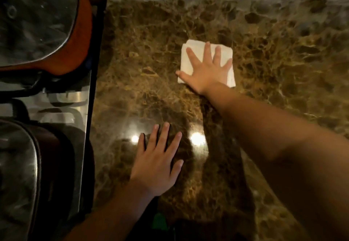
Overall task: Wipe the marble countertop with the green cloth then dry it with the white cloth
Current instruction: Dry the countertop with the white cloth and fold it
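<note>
My right hand [207, 70] lies flat, fingers spread, pressing the white cloth [190, 59] on the counter [273, 51] at upper centre. My left hand [156, 165] braces open, lower centre. I'd keep even pressure and overlapping strokes.

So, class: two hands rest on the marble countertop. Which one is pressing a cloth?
The right hand, stretched farther out, lies flat with spread fingers on the folded white cloth. The left hand rests on bare marble countertop.

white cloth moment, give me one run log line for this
stage: drying | right hand: flat on white cloth | left hand: flat on marble countertop, no cloth
</note>
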